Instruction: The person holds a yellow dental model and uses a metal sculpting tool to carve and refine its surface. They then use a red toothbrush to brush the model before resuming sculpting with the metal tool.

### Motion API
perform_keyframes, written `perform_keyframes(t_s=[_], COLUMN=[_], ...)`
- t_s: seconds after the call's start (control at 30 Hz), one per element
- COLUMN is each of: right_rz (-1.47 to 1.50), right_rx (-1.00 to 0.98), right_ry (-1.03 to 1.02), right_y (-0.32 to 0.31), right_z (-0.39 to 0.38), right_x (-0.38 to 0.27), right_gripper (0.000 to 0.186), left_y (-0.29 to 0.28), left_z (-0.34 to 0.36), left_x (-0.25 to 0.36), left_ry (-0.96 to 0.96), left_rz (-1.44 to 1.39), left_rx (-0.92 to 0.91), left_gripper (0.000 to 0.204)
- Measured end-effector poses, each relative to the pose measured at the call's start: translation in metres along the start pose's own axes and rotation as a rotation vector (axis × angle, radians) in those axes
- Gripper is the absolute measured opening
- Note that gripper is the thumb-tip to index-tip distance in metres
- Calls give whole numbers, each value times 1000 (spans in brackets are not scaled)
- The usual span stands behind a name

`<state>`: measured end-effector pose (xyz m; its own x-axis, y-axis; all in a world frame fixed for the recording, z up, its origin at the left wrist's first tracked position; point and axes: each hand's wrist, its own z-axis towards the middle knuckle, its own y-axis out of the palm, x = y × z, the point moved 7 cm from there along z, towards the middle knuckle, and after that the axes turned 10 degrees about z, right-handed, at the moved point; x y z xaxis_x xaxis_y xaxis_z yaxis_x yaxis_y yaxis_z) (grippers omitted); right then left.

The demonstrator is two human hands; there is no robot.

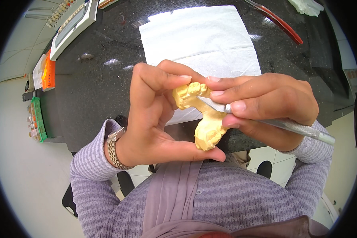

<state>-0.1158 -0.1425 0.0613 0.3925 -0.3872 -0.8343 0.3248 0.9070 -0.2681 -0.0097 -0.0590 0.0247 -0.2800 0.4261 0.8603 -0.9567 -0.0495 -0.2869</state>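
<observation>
A yellow plaster dental cast (pixel 211 126), horseshoe-shaped with moulded teeth, is held up in front of me above the near table edge. My left hand (pixel 152 115) grips it from the left, thumb under its near end and fingers at its far teeth. Between the thumb and fingers of my right hand (pixel 271 105) is a craft knife (pixel 297 130) with a knurled metal handle. Its blade lies against the inner side of the cast near the far teeth. Fingertips of my right hand also rest close to the cast's right side.
A white paper sheet (pixel 202 39) lies on the dark speckled table (pixel 95 91) beyond my hands. At the far right are a red-handled tool (pixel 283 27) and crumpled white plastic (pixel 306 7). An orange tissue pack (pixel 48 71), a green basket (pixel 38 119) and a white-framed case (pixel 73 29) stand left.
</observation>
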Motion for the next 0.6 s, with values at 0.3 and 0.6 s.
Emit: perform_keyframes(t_s=[0.3,0.6], right_rz=[30,178], right_rx=[9,30], right_ry=[45,34], right_y=[0,-3], right_z=[0,-7], right_x=[4,9], right_gripper=[30,29], left_y=[0,1], left_z=[0,0], left_x=[-1,0], left_ry=[-31,-15], left_rz=[35,13], left_rx=[4,16], left_gripper=[99,99])
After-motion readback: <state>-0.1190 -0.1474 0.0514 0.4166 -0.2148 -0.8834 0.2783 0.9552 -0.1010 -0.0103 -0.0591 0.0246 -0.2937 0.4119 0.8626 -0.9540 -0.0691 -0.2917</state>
